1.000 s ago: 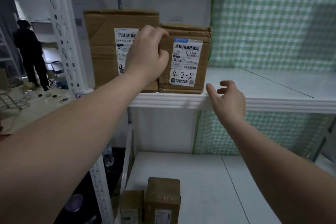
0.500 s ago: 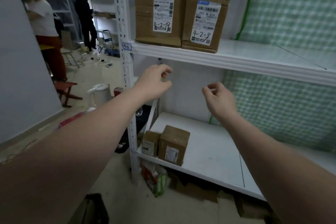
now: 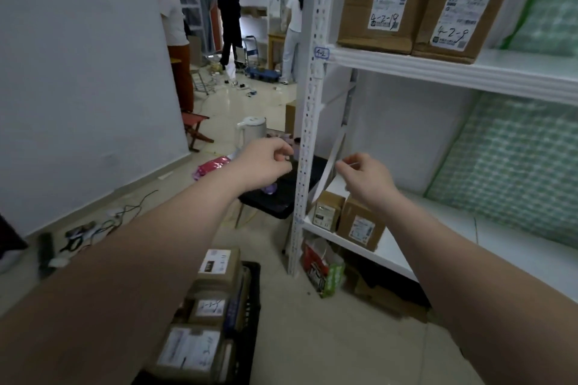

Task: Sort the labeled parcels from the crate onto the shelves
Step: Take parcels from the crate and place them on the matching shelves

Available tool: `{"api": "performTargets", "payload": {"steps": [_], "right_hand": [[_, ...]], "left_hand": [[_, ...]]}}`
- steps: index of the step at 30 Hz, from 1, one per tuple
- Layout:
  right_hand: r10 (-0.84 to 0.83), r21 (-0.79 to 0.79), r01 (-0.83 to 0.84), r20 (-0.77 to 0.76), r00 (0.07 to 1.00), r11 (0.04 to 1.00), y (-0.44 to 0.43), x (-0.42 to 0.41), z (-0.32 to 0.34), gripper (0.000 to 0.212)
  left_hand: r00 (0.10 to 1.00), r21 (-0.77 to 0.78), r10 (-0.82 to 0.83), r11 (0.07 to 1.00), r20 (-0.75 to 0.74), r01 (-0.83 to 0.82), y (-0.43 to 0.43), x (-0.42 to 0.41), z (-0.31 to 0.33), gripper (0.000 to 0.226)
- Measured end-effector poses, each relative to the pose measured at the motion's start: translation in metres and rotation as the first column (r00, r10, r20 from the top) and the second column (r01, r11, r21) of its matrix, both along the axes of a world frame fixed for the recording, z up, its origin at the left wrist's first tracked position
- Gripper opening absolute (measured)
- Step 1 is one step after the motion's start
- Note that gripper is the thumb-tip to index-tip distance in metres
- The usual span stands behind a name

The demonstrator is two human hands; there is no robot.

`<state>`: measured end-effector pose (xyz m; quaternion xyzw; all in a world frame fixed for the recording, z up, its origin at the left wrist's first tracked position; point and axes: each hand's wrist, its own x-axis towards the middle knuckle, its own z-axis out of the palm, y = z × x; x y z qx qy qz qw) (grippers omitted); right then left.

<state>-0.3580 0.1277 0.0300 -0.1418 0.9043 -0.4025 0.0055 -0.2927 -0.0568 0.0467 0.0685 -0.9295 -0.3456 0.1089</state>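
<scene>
White shelving to the right, crate at the feet, both hands empty between parcels.

Left hand (image 3: 266,162) and right hand (image 3: 364,180) hang loosely curled, gripping nothing, level with the shelf upright (image 3: 308,122). Next labeled parcels (image 3: 200,319) lie well below, stacked in the black crate (image 3: 250,291) on the floor, lengthwise away from the person. Left hand looks nearer, almost above the crate's far edge, so a downward reach.

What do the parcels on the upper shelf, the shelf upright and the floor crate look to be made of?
Parcels: brown corrugated cardboard, matte, creased edges, paper labels. Shelf upright: likely white-painted steel, with punched slot holes. Crate: probably black moulded plastic, judging by its lattice wall.
</scene>
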Motion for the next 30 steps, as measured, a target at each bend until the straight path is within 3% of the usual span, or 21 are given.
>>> {"api": "performTargets", "payload": {"steps": [9, 15, 25, 30], "right_hand": [[0.142, 0.036, -0.147, 0.112, 0.984, 0.989, -0.136, 0.138, -0.052, 0.037], [0.179, 0.039, -0.195, 0.259, 0.949, 0.980, -0.188, 0.204, -0.097, 0.029], [0.122, 0.118, -0.184, 0.402, 0.908, 0.976, -0.200, 0.221, -0.153, 0.037], [0.090, 0.069, -0.148, 0.521, 0.849, 0.987, -0.204, 0.199, -0.179, 0.021]], "left_hand": [[0.971, -0.038, 0.170, 0.985, 0.169, -0.166, -0.137, 0.176, -0.049, 0.032], [0.927, 0.056, 0.217, 0.968, 0.306, -0.245, -0.187, 0.256, -0.088, 0.032], [0.870, 0.103, 0.200, 0.956, 0.451, -0.273, -0.213, 0.289, -0.148, 0.035], [0.864, 0.091, 0.141, 0.974, 0.483, -0.209, -0.220, 0.264, -0.160, 0.031]]}}
